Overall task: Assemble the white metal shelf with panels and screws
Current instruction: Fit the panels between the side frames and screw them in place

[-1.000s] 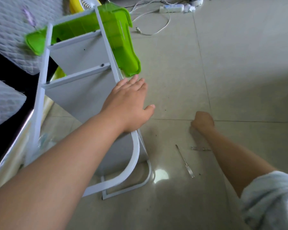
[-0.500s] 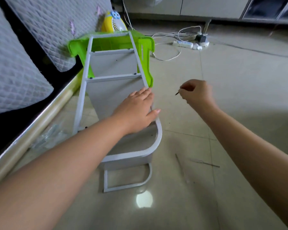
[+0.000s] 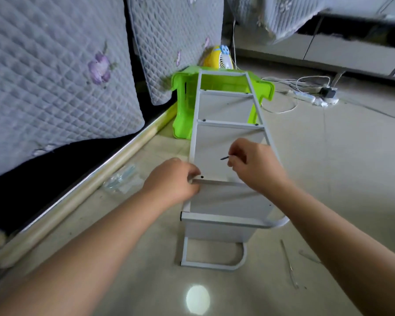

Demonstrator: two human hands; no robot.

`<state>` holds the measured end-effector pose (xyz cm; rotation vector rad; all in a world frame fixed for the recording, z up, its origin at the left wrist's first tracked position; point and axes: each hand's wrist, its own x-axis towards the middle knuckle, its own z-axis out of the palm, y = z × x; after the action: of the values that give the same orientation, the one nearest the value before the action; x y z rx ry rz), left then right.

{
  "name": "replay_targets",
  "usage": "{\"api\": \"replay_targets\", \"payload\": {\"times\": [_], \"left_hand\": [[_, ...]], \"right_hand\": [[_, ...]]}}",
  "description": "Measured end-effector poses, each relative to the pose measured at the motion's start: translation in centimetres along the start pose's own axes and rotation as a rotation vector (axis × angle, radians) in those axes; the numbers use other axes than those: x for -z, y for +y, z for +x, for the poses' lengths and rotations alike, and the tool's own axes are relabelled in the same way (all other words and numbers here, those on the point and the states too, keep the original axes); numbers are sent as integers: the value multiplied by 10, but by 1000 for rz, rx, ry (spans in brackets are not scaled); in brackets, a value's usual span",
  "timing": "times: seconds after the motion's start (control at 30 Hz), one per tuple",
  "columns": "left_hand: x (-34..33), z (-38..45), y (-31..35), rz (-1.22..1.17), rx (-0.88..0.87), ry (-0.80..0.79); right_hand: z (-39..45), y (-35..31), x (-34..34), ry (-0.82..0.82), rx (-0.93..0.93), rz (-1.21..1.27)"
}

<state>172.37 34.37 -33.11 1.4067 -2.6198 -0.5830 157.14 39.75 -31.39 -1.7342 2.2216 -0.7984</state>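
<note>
I have the white metal shelf frame with flat grey-white panels (image 3: pixel 226 137) lying on its side on the pale tiled floor (image 3: pixel 328 167), its long axis running from six o'clock towards twelve, the far end propped on a bright green plastic stool (image 3: pixel 183 106). My left hand (image 3: pixel 171 181) grips the near crossbar and the left rail, fingers curled round the metal, right beside a dark screw hole (image 3: pixel 202 176). My right hand (image 3: pixel 255 165) pinches a small dark screw (image 3: pixel 225 158) between thumb and fingertips, its point aimed towards nine o'clock. The hole lies at about seven o'clock from the screw tip, close by, with the left hand nearer to it. I judge the screw must swing down and left to seat there. A thin metal screwdriver (image 3: pixel 289 263) lies on the floor at five o'clock.
</note>
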Motion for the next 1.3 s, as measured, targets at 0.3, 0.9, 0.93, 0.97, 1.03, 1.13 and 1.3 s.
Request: {"api": "replay_targets", "payload": {"times": [0.3,0.9,0.93,0.97,1.03,1.13,1.3], "left_hand": [[9,13,6,22,47,-30],[-3,-7,-19,73,-305,-236],[-2,-6,-19,103,-312,-248],[-2,-4,-19,121,-313,-262],[-2,-3,-20,129,-312,-291],[-3,-5,-21,88,-309,-320],[-5,-6,-22,7,-295,-297]], "right_hand": [[-5,3,-8,-80,-13,24],[-14,2,2,-68,252,44],[-13,0,1,-67,289,33],[-13,-1,-1,-61,320,21],[-12,-2,-4,-7,392,2],[-14,0,-11,86,489,-26],[-11,1,-14,81,538,-54]]}}
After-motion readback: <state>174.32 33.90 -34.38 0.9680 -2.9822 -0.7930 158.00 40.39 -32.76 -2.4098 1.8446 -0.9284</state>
